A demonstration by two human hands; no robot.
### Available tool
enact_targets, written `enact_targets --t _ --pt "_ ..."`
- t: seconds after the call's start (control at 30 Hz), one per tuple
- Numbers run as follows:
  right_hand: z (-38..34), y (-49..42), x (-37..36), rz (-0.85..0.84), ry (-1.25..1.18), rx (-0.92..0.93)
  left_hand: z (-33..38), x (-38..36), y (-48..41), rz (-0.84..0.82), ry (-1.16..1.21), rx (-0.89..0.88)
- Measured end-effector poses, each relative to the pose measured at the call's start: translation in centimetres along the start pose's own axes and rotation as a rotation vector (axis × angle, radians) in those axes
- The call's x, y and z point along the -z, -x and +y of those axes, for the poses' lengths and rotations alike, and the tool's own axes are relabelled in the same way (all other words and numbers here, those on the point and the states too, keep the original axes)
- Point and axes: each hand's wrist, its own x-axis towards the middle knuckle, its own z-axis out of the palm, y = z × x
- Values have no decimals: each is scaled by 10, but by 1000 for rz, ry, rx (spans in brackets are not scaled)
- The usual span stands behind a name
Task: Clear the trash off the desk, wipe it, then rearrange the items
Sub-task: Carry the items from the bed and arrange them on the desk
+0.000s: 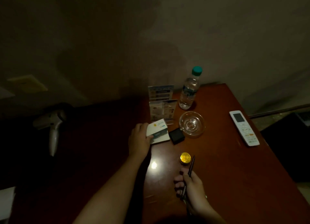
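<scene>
On a dim reddish-brown wooden bench (226, 165), the right hand (192, 188) pinches a slim dark pen (191, 166), just short of a round gold-lidded tin (185, 158). Farther out, the left hand (139, 139) grips a white-and-teal card box (158, 131). To its right lie a black square block (176, 136), a clear glass ashtray (192, 123) and a white remote control (244, 128), with a green-capped clear water bottle (189, 89) beyond.

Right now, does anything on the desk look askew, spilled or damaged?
Nothing spilled or broken. The remote lies close to the desk's right edge; the white box gripped by the left hand sits askew. The water bottle stands upright.
</scene>
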Motion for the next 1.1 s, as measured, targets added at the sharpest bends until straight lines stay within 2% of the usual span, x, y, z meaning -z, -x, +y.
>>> enact_targets --t 0.1,0.23,0.33,0.43,0.53,0.67,0.77,0.87,0.97,1.03,1.1 --pt "0 8 15 1 137 69 1 -3 10 65 -56 -21" --pt "8 13 45 153 695 266 -6 -10 45 137 -79 44" --pt "19 11 62 111 1015 254 -16 -23 72 161 -98 84" --pt "29 11 68 66 1350 244 -19 -34 101 111 -122 90" --pt "33 11 68 94 1339 243 -17 -41 122 72 -124 100" --pt "32 9 70 29 1377 273 -16 -40 135 37 -137 122" --pt "20 14 73 61 1351 464 -18 -35 136 55 -128 125" --pt "5 14 75 111 1532 682 -21 -34 136 48 -150 160" --pt "5 5 73 64 1798 716 -20 -37 137 20 -155 199" --pt "2 -5 71 29 1665 598 -16 -39 137 -1 -159 196" --pt "-14 -15 74 48 1239 380 -12 -44 134 -24 -162 190"
